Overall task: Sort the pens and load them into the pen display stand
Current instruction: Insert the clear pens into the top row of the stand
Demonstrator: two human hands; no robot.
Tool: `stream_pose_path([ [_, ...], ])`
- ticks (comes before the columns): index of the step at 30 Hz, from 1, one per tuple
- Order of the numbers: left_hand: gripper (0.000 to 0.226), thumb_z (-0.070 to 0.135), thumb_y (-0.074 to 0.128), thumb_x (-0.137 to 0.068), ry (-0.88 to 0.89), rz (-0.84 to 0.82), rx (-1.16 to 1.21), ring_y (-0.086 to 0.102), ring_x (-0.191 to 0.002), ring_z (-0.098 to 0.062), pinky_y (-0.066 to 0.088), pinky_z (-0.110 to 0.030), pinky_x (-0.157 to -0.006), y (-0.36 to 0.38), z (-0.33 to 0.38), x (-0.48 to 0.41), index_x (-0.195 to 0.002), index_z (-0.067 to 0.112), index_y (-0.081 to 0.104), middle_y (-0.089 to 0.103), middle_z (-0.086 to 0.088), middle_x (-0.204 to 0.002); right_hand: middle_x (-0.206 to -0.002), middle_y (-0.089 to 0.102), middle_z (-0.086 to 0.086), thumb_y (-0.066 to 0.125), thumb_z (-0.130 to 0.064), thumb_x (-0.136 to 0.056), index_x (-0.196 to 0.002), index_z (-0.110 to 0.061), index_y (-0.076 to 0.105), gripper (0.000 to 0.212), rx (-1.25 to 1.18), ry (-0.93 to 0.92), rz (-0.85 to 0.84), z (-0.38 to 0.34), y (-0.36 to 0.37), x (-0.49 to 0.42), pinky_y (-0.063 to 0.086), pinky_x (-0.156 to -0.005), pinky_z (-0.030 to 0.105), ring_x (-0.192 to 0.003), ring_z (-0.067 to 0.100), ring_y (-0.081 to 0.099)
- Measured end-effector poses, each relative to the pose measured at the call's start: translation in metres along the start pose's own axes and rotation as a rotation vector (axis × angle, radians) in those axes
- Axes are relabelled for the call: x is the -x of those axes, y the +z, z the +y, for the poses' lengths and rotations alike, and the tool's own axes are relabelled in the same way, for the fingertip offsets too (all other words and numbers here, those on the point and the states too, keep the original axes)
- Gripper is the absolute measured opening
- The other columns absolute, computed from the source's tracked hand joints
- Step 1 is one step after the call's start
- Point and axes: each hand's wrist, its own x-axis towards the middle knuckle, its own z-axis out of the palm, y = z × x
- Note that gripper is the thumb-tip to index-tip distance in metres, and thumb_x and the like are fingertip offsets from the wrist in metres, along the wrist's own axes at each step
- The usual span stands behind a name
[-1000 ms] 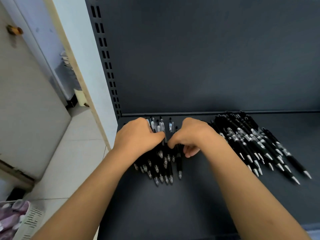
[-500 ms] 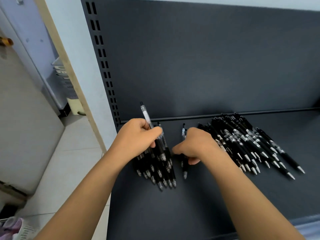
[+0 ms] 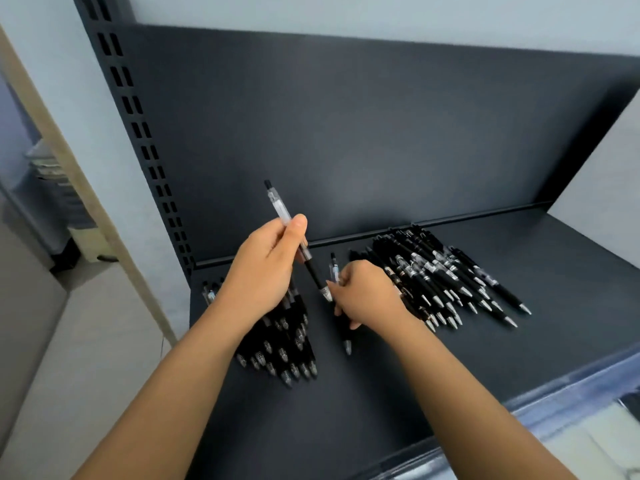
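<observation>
My left hand (image 3: 263,268) holds a clear-barrelled pen with a black grip (image 3: 280,209) lifted above the dark shelf (image 3: 433,368), its tip pointing down to the right. Under that hand lies the left pile of black pens (image 3: 284,351), tips toward me. My right hand (image 3: 363,296) grips a single pen (image 3: 346,337) lying on the shelf between the piles. To the right is the larger pile of black pens with silver tips (image 3: 443,275).
The shelf's dark back panel (image 3: 346,133) rises behind the pens. A slotted upright (image 3: 138,140) stands at the left, with floor tiles (image 3: 69,341) beyond it. The shelf's front edge (image 3: 571,386) runs at lower right.
My left hand has lifted one clear pen higher off the left pile. My right hand has drawn a single pen away from that pile toward the middle. The camera has tilted up.
</observation>
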Motion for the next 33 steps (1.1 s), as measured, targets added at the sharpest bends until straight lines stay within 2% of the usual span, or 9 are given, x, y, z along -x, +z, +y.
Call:
stream_pose_path([
  [3,0.038,0.044,0.047,-0.096,-0.023,0.03,0.036,0.044,-0.045,-0.004,0.039,-0.028,-0.058,0.0,-0.007,0.002,-0.078,0.013,0.059,0.054,0.012,-0.052,-0.067,0.069,0.011,0.067,-0.039,-0.086,-0.065,-0.009,0.052,0.039,-0.064,-0.007,0.014,-0.011,0.008,-0.009,0.05,-0.041,0.026,-0.039,0.02,0.058],
  [6,0.029,0.042,0.053,-0.094,-0.033,0.016,-0.004,0.044,-0.045,-0.003,0.038,-0.025,-0.056,-0.007,-0.016,0.005,-0.089,0.014,0.058,0.052,0.006,-0.054,-0.066,0.068,0.013,0.073,-0.039,-0.08,-0.064,-0.011,0.051,0.039,-0.035,-0.029,-0.005,-0.021,0.013,-0.015,0.055,-0.053,0.031,-0.04,0.02,0.058],
  [11,0.025,0.042,0.056,-0.092,-0.083,0.02,-0.068,0.043,-0.042,-0.006,0.036,-0.029,-0.054,-0.027,-0.032,0.0,-0.105,0.021,0.053,0.052,0.008,-0.051,-0.048,0.054,0.001,0.071,-0.029,-0.075,-0.059,-0.012,0.047,0.034,0.147,-0.018,-0.058,-0.034,0.004,-0.02,0.047,-0.042,0.017,-0.029,0.013,0.052],
  [14,0.025,0.04,0.056,-0.093,-0.094,0.023,-0.085,0.042,-0.041,-0.008,0.035,-0.029,-0.052,-0.029,-0.036,-0.003,-0.107,0.02,0.053,0.052,0.004,-0.054,-0.054,0.06,0.004,0.073,-0.022,-0.071,-0.063,-0.01,0.049,0.027,0.194,-0.05,-0.13,-0.047,0.004,-0.018,0.059,-0.057,0.029,-0.044,0.021,0.064],
  [21,0.027,0.039,0.056,-0.093,-0.118,0.001,-0.07,0.039,-0.034,-0.002,0.033,-0.025,-0.048,-0.032,-0.037,-0.001,-0.113,0.02,0.054,0.051,0.011,-0.044,-0.067,0.066,0.011,0.075,-0.011,-0.07,-0.076,-0.003,0.056,0.021,0.153,0.058,-0.365,-0.054,-0.003,-0.025,0.061,-0.068,0.038,-0.06,0.028,0.068],
  [23,0.024,0.039,0.056,-0.093,-0.095,-0.024,-0.058,0.045,-0.04,-0.005,0.04,-0.029,-0.05,-0.03,-0.032,-0.001,-0.109,0.021,0.056,0.054,0.008,-0.048,-0.065,0.061,0.009,0.07,-0.014,-0.074,-0.076,-0.005,0.055,0.018,0.1,0.061,-0.316,-0.047,-0.008,-0.024,0.061,-0.065,0.034,-0.055,0.027,0.065],
  [26,0.017,0.032,0.057,-0.094,-0.065,-0.055,0.024,0.062,-0.057,-0.013,0.058,-0.038,-0.07,-0.018,-0.02,-0.004,-0.097,0.017,0.062,0.068,-0.005,-0.068,-0.064,0.055,0.008,0.058,-0.02,-0.087,-0.079,-0.004,0.055,0.019,-0.109,0.064,-0.285,-0.031,-0.023,-0.016,0.057,-0.052,0.029,-0.052,0.023,0.059],
  [30,0.015,0.024,0.058,-0.094,-0.022,-0.14,0.128,0.07,-0.074,-0.023,0.06,-0.039,-0.077,0.011,0.008,-0.007,-0.095,0.01,0.064,0.072,-0.008,-0.083,-0.055,0.053,0.009,0.037,-0.017,-0.099,-0.078,-0.007,0.045,0.024,-0.49,0.016,-0.34,-0.008,-0.056,0.007,0.05,-0.044,0.026,-0.043,0.023,0.055],
  [33,0.015,0.024,0.061,-0.092,0.079,-0.159,0.155,0.071,-0.075,-0.023,0.06,-0.032,-0.073,0.042,0.046,-0.003,-0.094,0.01,0.067,0.069,-0.011,-0.086,-0.059,0.061,0.014,0.036,-0.011,-0.099,-0.087,-0.005,0.046,0.017,-0.709,-0.08,-0.268,0.019,-0.096,0.026,0.056,-0.051,0.03,-0.052,0.028,0.063],
])
